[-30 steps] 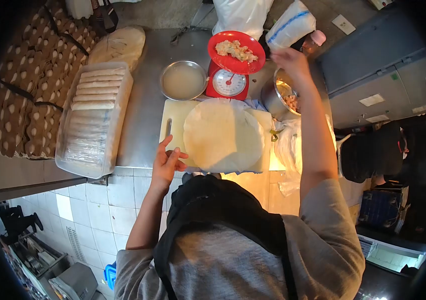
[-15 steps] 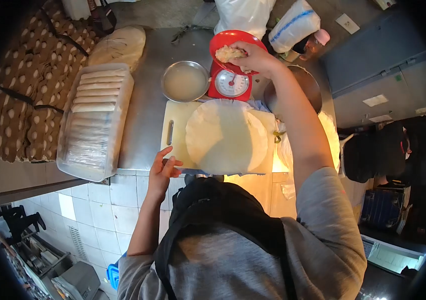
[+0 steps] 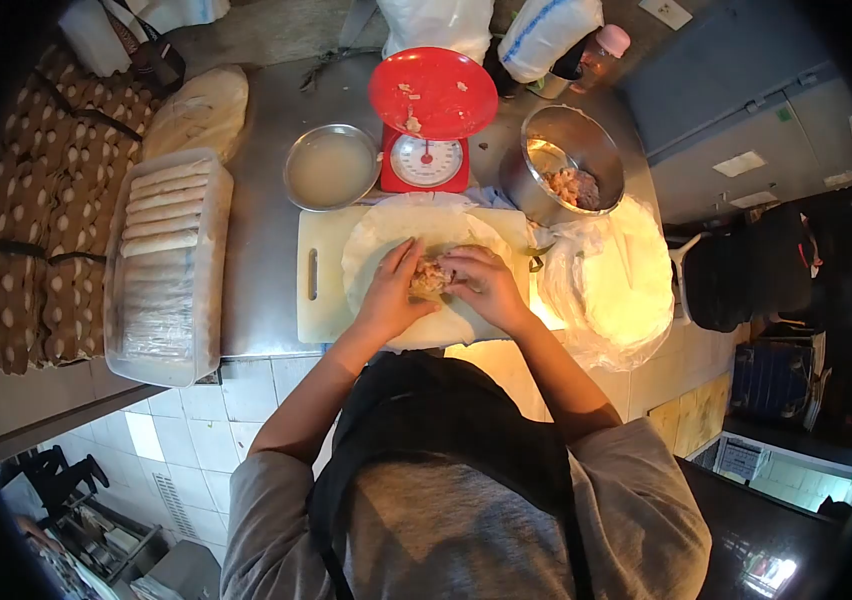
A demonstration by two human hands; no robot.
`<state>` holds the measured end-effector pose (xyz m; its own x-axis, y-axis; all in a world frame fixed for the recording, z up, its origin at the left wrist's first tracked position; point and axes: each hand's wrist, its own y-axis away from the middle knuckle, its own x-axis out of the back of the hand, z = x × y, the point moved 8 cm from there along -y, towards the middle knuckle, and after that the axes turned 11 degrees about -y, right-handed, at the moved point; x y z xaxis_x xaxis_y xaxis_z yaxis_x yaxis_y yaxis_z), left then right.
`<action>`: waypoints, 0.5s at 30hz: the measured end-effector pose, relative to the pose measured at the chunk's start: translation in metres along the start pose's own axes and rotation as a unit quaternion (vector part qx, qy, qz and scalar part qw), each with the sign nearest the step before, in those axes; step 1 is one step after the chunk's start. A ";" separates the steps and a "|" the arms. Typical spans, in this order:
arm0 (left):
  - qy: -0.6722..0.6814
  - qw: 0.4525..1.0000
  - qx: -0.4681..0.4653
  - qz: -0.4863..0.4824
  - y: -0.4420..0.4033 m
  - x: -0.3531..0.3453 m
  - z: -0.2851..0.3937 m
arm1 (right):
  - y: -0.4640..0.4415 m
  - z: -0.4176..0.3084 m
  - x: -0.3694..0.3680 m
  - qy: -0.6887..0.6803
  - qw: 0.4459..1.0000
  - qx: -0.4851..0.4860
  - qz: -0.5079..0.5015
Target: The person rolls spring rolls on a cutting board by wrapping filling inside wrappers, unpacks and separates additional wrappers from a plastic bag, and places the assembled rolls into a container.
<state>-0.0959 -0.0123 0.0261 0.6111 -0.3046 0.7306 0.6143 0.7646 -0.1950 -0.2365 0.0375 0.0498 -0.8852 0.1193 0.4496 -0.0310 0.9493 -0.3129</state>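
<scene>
A lump of pinkish meat filling point(image 3: 430, 279) lies on a thin round wrapper point(image 3: 366, 240), which rests on a pale cutting board point(image 3: 315, 318). My left hand point(image 3: 396, 292) curves against the filling's left side with its fingers bent. From the right, my right hand point(image 3: 487, 286) presses on the same lump, its fingertips touching it. Behind the board stands a red kitchen scale point(image 3: 427, 162) whose red pan point(image 3: 433, 90) has a few scraps of filling stuck to it.
Left of the scale is a metal bowl of cloudy liquid point(image 3: 330, 168); to the right, a deep pot point(image 3: 563, 165) holds more filling. A stack of wrappers point(image 3: 626, 285) lies in plastic. At left are a tub of white rolls point(image 3: 168, 265) and egg trays point(image 3: 36, 220).
My right hand has come down from the scale pan with the filling onto the wrapper. My left hand has moved from the board's left edge to the filling. The view has shifted slightly.
</scene>
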 end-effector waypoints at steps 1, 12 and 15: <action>0.005 1.000 -0.006 0.006 -0.004 -0.003 0.002 | 0.005 0.006 -0.005 0.009 1.000 0.011 -0.005; 0.026 0.999 -0.044 -0.019 0.001 0.006 0.002 | 0.025 -0.008 0.018 0.079 0.997 0.002 0.012; -0.012 0.998 -0.064 -0.021 0.008 0.001 -0.008 | 0.031 0.009 0.017 0.086 0.996 -0.001 0.037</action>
<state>-0.0864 -0.0106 0.0203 0.5725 -0.3207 0.7546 0.6986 0.6725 -0.2442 -0.2571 0.0662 0.0400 -0.7922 0.2371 0.5623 0.0320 0.9363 -0.3497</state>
